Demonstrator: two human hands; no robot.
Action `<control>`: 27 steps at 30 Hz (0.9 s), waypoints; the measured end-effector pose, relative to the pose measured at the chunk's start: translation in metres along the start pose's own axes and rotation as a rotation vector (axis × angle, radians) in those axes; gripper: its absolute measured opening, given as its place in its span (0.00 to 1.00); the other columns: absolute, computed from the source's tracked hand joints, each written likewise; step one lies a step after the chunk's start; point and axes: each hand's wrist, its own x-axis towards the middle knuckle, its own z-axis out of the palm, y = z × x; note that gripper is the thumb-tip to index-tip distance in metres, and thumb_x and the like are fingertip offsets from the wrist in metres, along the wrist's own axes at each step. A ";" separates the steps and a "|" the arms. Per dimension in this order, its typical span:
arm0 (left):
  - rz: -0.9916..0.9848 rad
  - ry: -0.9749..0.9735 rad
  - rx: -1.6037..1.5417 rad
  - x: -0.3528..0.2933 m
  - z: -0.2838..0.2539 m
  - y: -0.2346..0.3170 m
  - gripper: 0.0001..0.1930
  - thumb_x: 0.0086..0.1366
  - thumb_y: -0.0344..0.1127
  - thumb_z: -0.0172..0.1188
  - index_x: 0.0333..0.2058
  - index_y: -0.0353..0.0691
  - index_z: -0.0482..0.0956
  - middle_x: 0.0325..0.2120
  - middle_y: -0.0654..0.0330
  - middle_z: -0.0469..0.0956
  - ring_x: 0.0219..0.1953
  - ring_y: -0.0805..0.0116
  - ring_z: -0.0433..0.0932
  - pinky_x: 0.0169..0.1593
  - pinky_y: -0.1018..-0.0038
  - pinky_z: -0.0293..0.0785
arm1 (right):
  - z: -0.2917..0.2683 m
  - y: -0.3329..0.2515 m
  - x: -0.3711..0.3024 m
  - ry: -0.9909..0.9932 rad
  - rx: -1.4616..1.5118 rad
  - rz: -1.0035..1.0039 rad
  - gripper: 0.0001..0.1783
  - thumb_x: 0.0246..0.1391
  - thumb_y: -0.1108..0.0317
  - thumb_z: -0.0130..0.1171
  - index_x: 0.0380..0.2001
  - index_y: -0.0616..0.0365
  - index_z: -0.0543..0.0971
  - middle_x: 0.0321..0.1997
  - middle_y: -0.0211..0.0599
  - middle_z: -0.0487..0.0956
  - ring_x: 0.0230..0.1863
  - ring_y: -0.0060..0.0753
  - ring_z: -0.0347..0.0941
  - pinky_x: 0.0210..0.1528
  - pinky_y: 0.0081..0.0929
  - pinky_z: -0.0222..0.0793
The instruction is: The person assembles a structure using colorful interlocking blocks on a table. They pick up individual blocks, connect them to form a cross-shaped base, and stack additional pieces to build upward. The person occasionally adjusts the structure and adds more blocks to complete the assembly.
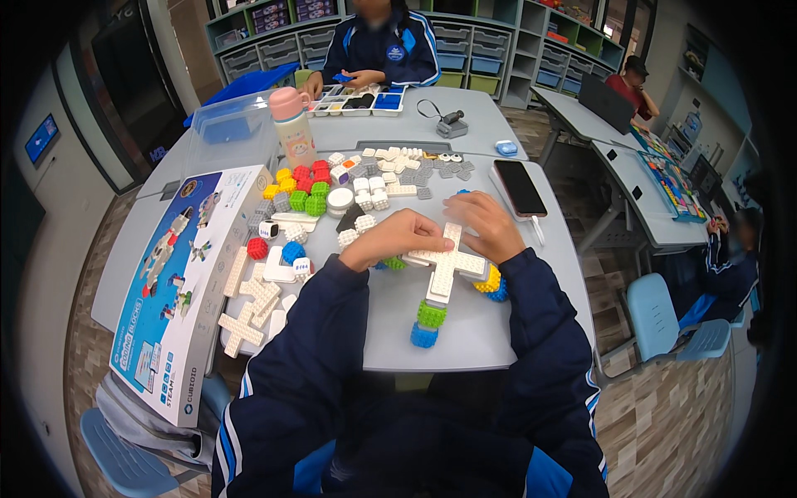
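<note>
A white studded cross-shaped building-block piece (pixel 447 261) is raised over the near part of the table, with green (pixel 431 314) and blue blocks (pixel 423 335) on its near arm. Yellow (pixel 491 280) and blue blocks (pixel 500 292) show at its right end. My left hand (pixel 397 237) pinches the cross between thumb and fingers; a green block is partly hidden below it. Around the cross's far end my right hand (pixel 488 228) is loosely bent, thumb and fingers apart, the fingers slightly blurred. A bit of blue block (pixel 462 192) peeks out by its fingertips.
Loose red (pixel 314 172), green, yellow, white and grey blocks lie beyond and left of my hands. A boxed block set (pixel 187 282) stands left, a bottle (pixel 293 133) behind. A phone (pixel 520 189) with cable lies right. Across the table, a person handles blue pieces over a tray (pixel 344 106).
</note>
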 end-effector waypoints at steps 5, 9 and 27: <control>0.008 0.022 0.054 -0.002 -0.001 0.002 0.16 0.66 0.46 0.66 0.33 0.36 0.85 0.24 0.74 0.75 0.29 0.87 0.67 0.32 0.83 0.60 | 0.002 -0.005 0.000 -0.007 0.125 0.060 0.25 0.37 0.78 0.70 0.45 0.58 0.79 0.48 0.37 0.81 0.52 0.43 0.76 0.53 0.37 0.73; 0.006 0.050 0.091 -0.005 -0.002 0.006 0.20 0.66 0.50 0.65 0.29 0.36 0.86 0.20 0.74 0.73 0.25 0.87 0.64 0.27 0.81 0.56 | 0.000 -0.007 -0.001 0.019 0.144 0.079 0.24 0.37 0.75 0.71 0.43 0.57 0.80 0.41 0.38 0.82 0.44 0.44 0.78 0.47 0.36 0.74; 0.182 0.429 0.573 -0.001 0.005 0.005 0.29 0.68 0.57 0.57 0.20 0.34 0.80 0.11 0.52 0.70 0.15 0.57 0.68 0.25 0.63 0.63 | 0.019 -0.017 -0.003 0.092 0.044 0.001 0.23 0.33 0.68 0.75 0.36 0.59 0.76 0.34 0.38 0.75 0.37 0.45 0.73 0.41 0.35 0.71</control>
